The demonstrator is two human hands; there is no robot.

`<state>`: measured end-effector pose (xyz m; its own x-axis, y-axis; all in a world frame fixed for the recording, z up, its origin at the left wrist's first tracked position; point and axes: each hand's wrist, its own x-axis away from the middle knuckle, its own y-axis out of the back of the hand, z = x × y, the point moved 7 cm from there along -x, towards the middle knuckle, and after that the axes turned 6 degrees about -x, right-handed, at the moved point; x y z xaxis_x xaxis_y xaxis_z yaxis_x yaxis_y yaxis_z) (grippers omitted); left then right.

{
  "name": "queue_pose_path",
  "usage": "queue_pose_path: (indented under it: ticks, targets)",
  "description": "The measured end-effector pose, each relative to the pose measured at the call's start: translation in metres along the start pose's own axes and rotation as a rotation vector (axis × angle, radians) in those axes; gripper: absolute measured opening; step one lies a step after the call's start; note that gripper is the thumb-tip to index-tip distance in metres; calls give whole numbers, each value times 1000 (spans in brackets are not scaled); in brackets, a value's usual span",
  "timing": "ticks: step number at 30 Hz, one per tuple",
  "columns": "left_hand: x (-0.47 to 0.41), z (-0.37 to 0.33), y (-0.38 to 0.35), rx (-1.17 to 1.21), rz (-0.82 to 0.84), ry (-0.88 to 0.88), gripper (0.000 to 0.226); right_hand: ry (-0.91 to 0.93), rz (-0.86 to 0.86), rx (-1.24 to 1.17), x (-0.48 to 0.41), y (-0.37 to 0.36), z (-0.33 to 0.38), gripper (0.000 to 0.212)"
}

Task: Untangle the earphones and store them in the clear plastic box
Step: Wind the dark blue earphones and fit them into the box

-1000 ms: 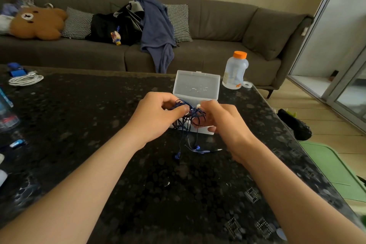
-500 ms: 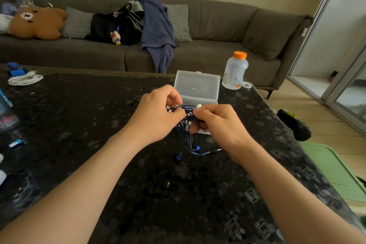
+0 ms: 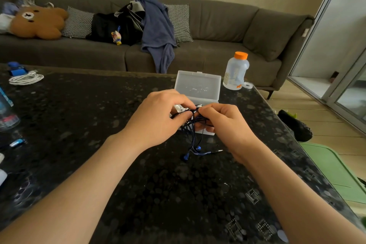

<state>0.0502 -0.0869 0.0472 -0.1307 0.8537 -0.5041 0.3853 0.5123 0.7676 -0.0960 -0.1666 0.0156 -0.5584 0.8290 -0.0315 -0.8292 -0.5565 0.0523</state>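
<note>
Both hands meet just in front of the box, whose lid stands open: the left hand and right hand each curl their fingers and pinch the earphones. Tangled dark cord hangs from the pinch, with blue buds and plug lying on the table nearer the person than the box.

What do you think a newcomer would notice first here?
The left hand and right hand meet mid-table, pinching tangled dark blue earphones whose ends trail onto the black table. Behind them stands the clear plastic box, lid open; a brown bear cushion lies far left on the sofa.
</note>
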Motion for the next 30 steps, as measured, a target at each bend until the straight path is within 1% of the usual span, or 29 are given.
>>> queue_pose_path:
  ticks: [4,6,8,10,11,13,14,16,18,20,21,22,24,25,27,30]
  targets:
    - [-2,1,1,-19,-29,-20,13,27,15,72,1,1,1,29]
    - [-2,4,3,41,-29,45,7,-3,8,75,0,2,-1,30]
    - [-2,12,5,217,-66,216,5,-57,-2,99,-3,4,-7,32]
    - [1,22,2,445,-121,440,5,-110,12,174,-4,3,-14,34]
    - [2,24,-3,573,-120,521,4,-127,25,202,-4,2,-16,36]
    - [2,22,-14,802,-86,596,7,-153,27,202,-3,-1,-18,36]
    - [2,19,-18,875,-75,610,8,-171,14,175,-3,0,-18,34]
    - [1,18,-18,932,-92,627,9,-217,-34,111,-1,1,-18,30]
    - [-1,24,-16,917,-112,644,11,-250,-87,100,0,5,-19,28]
    - [-2,26,-17,868,-60,648,12,-249,-110,109,0,7,-20,27]
    - [-2,27,-17,771,-14,621,8,-242,-114,107,0,8,-20,27]
    - [-2,27,-16,621,26,573,3,-232,-117,98,0,7,-20,28]
    - [-1,24,-15,341,69,445,11,-213,-118,68,-1,6,-20,28]
    - [-1,22,-15,284,76,401,10,-208,-117,48,-1,5,-20,29]
    - [-1,21,-15,261,87,343,11,-215,-110,4,-2,3,-20,28]
    - [-1,19,-14,327,135,354,24,-231,-101,-52,-1,2,-21,23]
